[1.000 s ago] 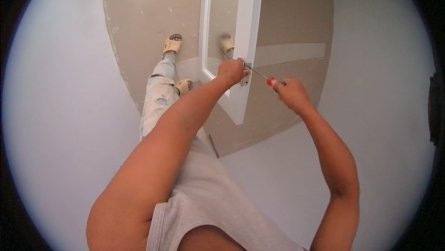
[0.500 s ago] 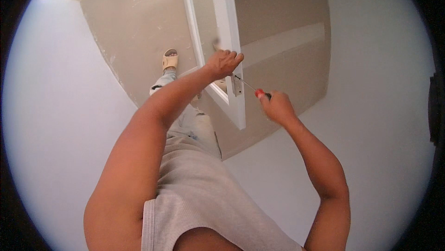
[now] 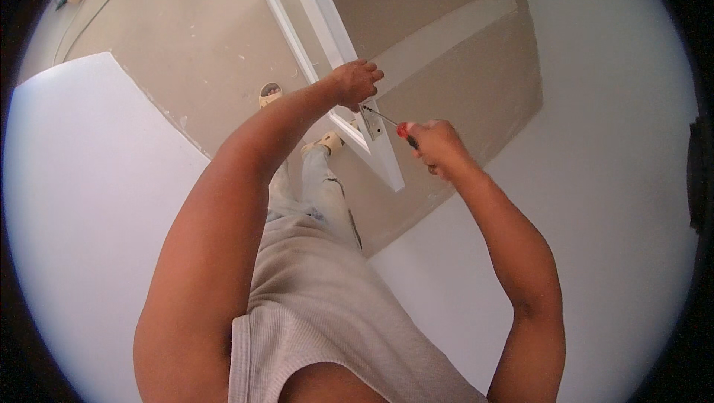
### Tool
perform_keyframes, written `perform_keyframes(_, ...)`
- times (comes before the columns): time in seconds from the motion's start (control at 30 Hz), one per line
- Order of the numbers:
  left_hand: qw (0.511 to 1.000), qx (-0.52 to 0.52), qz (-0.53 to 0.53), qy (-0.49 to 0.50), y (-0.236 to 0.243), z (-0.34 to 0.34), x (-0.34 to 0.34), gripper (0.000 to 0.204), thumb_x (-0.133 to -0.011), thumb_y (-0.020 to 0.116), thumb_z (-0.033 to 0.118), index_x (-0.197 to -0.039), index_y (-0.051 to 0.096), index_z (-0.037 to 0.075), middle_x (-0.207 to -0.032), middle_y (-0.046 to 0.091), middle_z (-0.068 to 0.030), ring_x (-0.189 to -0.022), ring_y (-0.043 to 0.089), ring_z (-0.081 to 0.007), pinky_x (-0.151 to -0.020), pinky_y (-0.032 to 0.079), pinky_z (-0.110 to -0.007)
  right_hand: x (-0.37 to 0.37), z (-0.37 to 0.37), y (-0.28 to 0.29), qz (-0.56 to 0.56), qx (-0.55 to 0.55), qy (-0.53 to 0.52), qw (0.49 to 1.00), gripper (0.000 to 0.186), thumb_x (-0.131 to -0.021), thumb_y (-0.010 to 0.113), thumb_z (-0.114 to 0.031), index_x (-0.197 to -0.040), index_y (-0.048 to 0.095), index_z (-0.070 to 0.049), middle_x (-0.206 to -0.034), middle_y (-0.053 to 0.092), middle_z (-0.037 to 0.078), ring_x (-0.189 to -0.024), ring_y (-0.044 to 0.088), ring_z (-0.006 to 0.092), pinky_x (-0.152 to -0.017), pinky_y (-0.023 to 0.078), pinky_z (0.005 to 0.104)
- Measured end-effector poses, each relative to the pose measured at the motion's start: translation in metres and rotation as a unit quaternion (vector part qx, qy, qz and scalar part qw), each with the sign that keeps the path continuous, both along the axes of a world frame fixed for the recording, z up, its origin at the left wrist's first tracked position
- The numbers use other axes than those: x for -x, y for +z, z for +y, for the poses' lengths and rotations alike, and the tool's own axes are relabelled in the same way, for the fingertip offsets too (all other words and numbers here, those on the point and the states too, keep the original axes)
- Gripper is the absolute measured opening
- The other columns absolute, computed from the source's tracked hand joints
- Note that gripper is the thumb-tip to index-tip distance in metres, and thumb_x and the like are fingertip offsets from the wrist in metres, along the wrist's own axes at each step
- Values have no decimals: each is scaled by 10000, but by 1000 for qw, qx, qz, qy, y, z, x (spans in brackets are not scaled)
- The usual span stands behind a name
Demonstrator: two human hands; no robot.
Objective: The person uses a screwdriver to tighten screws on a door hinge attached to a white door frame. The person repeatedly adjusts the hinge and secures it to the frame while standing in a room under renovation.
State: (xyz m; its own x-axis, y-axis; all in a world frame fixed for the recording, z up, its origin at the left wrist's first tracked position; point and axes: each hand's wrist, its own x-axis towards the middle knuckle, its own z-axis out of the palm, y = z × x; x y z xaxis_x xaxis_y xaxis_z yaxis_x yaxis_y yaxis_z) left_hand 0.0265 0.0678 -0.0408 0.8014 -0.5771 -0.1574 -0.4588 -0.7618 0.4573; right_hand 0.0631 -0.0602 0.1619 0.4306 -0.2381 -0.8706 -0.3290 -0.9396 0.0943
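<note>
A brown floor [image 3: 178, 24], scuffed with pale marks, is stretching beneath everything, with a paler band crossing its right part. A white wall [image 3: 632, 143] is bounding it on the right, and another white surface [image 3: 97, 180] is rising along its left edge. A white-framed door [image 3: 384, 165] with a long glass pane [image 3: 309, 35] is slanting across the middle, its nearest corner pointing down toward the person's body. The person is wearing a light ribbed sleeveless shirt [image 3: 320, 291] and pale jeans [image 3: 323, 187], and is standing on the floor just left of that corner. The left hand [image 3: 357, 81] is lying over the door's narrow edge, its grip bending with the fingers partly curled; whether it is pinching anything is not showing. The right hand [image 3: 439, 143] is hanging off the door's right side, its grip wrapping around the handle of a screwdriver [image 3: 402, 130]. Yellowish slide sandals [image 3: 332, 143] are covering the feet. The screwdriver, red and black at the handle, is pointing its thin shaft up and left at the door's edge. There, a metal lock plate [image 3: 373, 129] is sitting between the left hand and the door's nearest corner, the screwdriver's tip meeting its upper end
</note>
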Motion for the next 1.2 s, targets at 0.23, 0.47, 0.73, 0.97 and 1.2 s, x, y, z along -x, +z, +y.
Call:
perform_keyframes(0.23,1000,13,-9,8,-7,-1,0,462,-639,790,385,-1020,694,142,-1129,527,-85,-1135,468,-253,-983,386,-378,29,-45,-5,-185,-11,660,728,358,-869,632,-288,-1056,532,2,-864,619,138,-669,635,235,-576,499,322)
perform_keyframes(0.47,999,-4,-8,32,3,2,3,388,-654,802,345,-976,723,142,-1154,547,-51,-1128,477,-214,-984,391,-348,-6,-19,3,9,-4,97,995,328,-859,637,-253,-1067,531,-22,-915,611,152,-798,645,254,-623,507,369)
perform_keyframes(0.73,999,14,4,36,0,-2,-1,409,-643,812,368,-976,724,147,-1176,539,-48,-1167,459,-225,-1013,375,-358,16,-45,-11,-204,-33,722,661,323,-829,662,-278,-999,526,-40,-921,614,128,-613,615,232,-534,488,350)
perform_keyframes(0.97,999,6,15,31,-3,-2,-2,499,-602,810,431,-1003,714,150,-1135,536,-75,-1136,463,-251,-995,377,-371,-25,2,-5,66,17,44,997,222,-869,593,-229,-1010,568,-60,-905,626,132,-639,636,267,-519,504,357)
perform_keyframes(1.2,999,-1,12,39,-8,-5,-5,496,-606,813,427,-1009,709,157,-1137,528,-64,-1136,460,-241,-992,380,-363,10,-25,-12,-176,-74,725,662,302,-924,538,-343,-932,582,-43,-773,626,139,-806,647,276,-646,499,413)
